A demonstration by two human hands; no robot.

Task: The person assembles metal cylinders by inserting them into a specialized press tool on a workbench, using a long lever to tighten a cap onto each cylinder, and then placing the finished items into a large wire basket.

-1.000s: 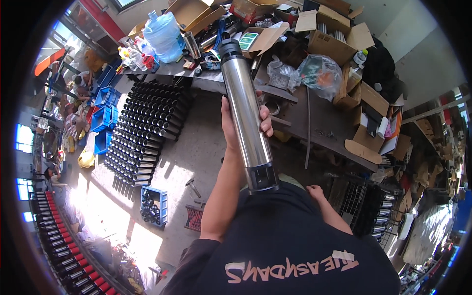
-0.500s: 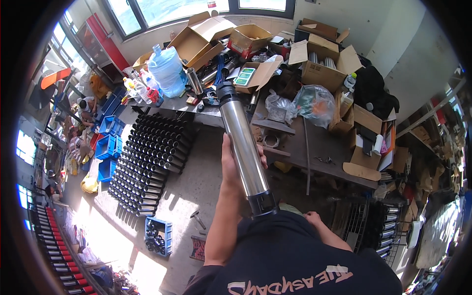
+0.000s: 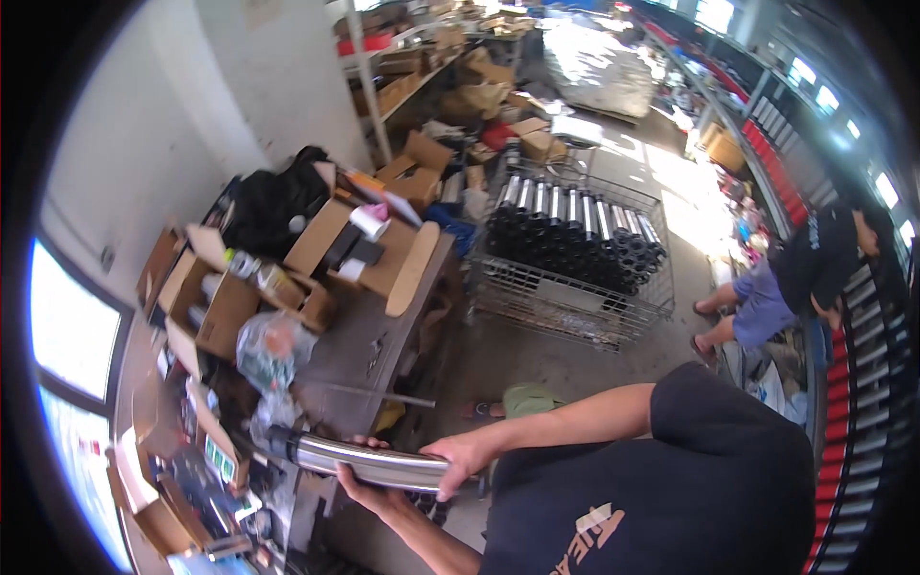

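A polished steel tube (image 3: 369, 462) with black end fittings lies nearly level in front of my body. My left hand (image 3: 372, 491) wraps it from below around the middle, its fingertips showing over the far side. On the right end my right hand (image 3: 468, 454) is closed, its thumb and fingers over the metal near the black fitting, which is mostly hidden. The tube's other black end (image 3: 281, 442) points left, over the edge of the cluttered bench (image 3: 335, 402).
Similar steel-and-black tubes (image 3: 575, 216) fill a wire cage (image 3: 565, 321) ahead. A co-worker (image 3: 805, 278) in a dark shirt stands at the right, beside a long rack of red and silver tubes (image 3: 834, 412). Opened cardboard boxes (image 3: 225, 321) and plastic bags (image 3: 273, 350) crowd the bench.
My view and body have turned right, toward the wire cage. The tube has gone from steeply upright to nearly level, and my right hand has come up to grip its end.
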